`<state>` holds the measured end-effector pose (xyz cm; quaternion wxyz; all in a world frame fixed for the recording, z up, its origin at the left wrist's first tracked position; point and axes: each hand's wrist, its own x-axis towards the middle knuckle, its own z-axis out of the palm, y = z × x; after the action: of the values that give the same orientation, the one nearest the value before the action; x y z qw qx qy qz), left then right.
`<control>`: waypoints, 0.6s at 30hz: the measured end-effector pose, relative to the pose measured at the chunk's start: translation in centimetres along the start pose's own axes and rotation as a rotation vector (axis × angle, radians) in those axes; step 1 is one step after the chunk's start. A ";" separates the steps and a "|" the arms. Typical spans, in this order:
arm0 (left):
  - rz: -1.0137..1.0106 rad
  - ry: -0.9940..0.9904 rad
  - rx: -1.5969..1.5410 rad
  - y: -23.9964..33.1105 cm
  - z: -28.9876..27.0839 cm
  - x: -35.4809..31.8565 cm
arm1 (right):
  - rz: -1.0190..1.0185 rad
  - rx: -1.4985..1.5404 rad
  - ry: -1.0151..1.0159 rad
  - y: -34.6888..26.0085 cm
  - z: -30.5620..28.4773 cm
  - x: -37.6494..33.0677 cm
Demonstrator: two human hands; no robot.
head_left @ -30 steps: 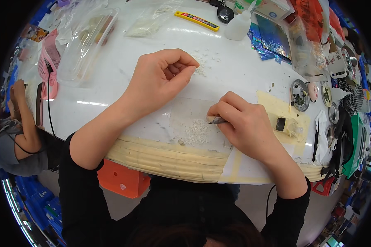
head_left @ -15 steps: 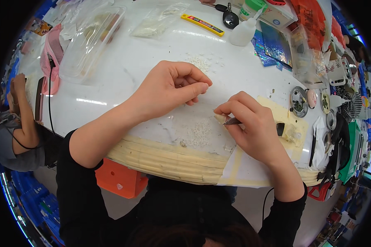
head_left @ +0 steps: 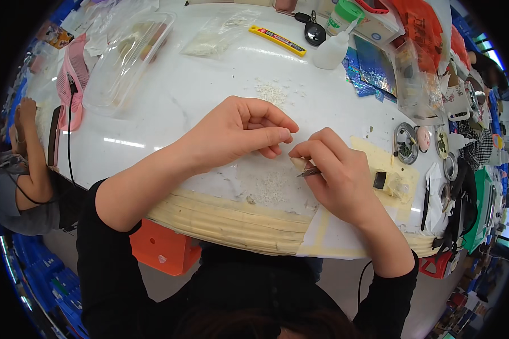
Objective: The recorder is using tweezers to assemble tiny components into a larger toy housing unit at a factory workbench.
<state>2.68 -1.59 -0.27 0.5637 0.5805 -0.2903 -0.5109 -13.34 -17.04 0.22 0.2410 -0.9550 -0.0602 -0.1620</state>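
Over the middle of the white table (head_left: 152,107), my left hand (head_left: 240,133) is closed in a pinch, thumb against the index finger. Whatever it may hold is too small to make out. Close by on the right, my right hand (head_left: 336,169) is closed round a slim dark metal tool (head_left: 310,171) whose pointed tip sticks out toward the left. A small cream-coloured cone-shaped piece (head_left: 298,164) shows at the same fingertips. Under the hands lies a scatter of tiny white beads (head_left: 268,186), and another pile of white beads (head_left: 270,90) sits beyond my left hand.
Far back are a yellow packet (head_left: 277,40), a car key (head_left: 314,31) and a white squeeze bottle (head_left: 331,51). Round tins (head_left: 406,142) stand at right beside taped yellow paper (head_left: 367,155). A clear plastic box (head_left: 124,68) lies left. Another person's arm (head_left: 34,152) shows at far left.
My left hand has shifted slightly right and toward me, and my right hand slightly left, so the gap between them is narrower. The dark tool's tip now points further left and downward.
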 end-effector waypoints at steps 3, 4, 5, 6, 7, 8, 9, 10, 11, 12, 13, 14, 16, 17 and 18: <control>-0.022 -0.017 -0.072 0.0 0.2 -0.1 | 0.106 0.148 0.058 -0.1 -0.4 0.1; -0.025 -0.022 -0.095 -0.1 0.2 -0.1 | 0.120 0.172 0.066 -0.1 -0.5 0.2; -0.016 -0.006 -0.094 0.0 0.3 -0.2 | 0.140 0.194 0.076 -0.1 -0.6 0.2; -0.007 0.010 -0.092 0.1 0.3 -0.3 | 0.159 0.216 0.085 -0.1 -0.7 0.2; 0.001 0.027 -0.090 0.2 0.3 -0.3 | 0.176 0.198 0.046 0.0 -0.9 0.2; 0.027 0.058 -0.084 0.1 0.2 -0.3 | 0.192 0.183 0.007 0.2 -1.1 0.2; 0.054 0.090 -0.078 -0.1 -0.2 -0.2 | 0.207 0.168 -0.033 0.4 -1.3 0.1; 0.080 0.122 -0.071 -0.2 -0.4 -0.1 | 0.185 0.154 -0.065 0.4 -1.2 0.0; 0.090 0.134 -0.092 -0.1 -0.5 0.0 | 0.162 0.138 -0.096 0.5 -1.2 -0.2; 0.088 0.134 -0.089 -0.2 -0.5 0.1 | 0.139 0.121 -0.127 0.5 -1.1 -0.4; 0.086 0.134 -0.087 -0.3 -0.5 0.2 | 0.118 0.103 -0.144 0.5 -0.9 -0.5; 0.084 0.132 -0.086 -0.4 -0.5 0.2 | 0.099 0.083 -0.161 0.4 -0.6 -0.6; 0.072 0.113 -0.082 -0.2 -0.3 0.1 | 0.069 0.023 -0.176 0.2 -0.4 -0.6; 0.064 0.107 -0.079 -0.2 -0.3 0.0 | 0.055 -0.014 -0.174 0.0 -0.3 -0.5; 0.060 0.107 -0.078 -0.3 -0.3 0.0 | 0.041 -0.050 -0.172 -0.1 -0.2 -0.4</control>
<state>2.85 -1.45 -0.56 0.6157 0.5756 -0.2568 -0.4729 -13.82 -17.02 0.30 0.2141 -0.9722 -0.0568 -0.0757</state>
